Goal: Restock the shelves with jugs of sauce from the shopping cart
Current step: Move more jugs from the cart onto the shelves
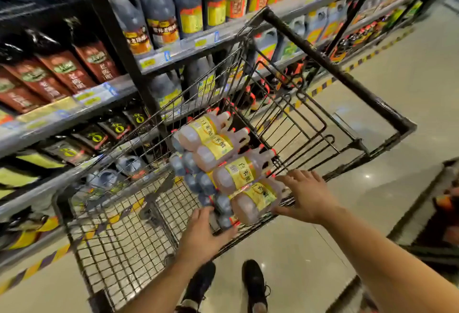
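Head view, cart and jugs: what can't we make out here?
All head view.
- Left hand grip: blur hides whether fingers curl on the nearest jug.
- Dark bottles under the jugs: count hidden by those on top.
- Shelf price tags: blurred, unreadable.
- Object at right edge: cut off by the frame.

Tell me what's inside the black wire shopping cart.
Four amber plastic jugs with yellow labels lie side by side on darker grey-blue jugs. That lower layer is mostly covered, so its count cannot be told.

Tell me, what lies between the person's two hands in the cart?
In the head view, the nearest amber jug lies on its side between the left hand and right hand, with small dark bottles beside it.
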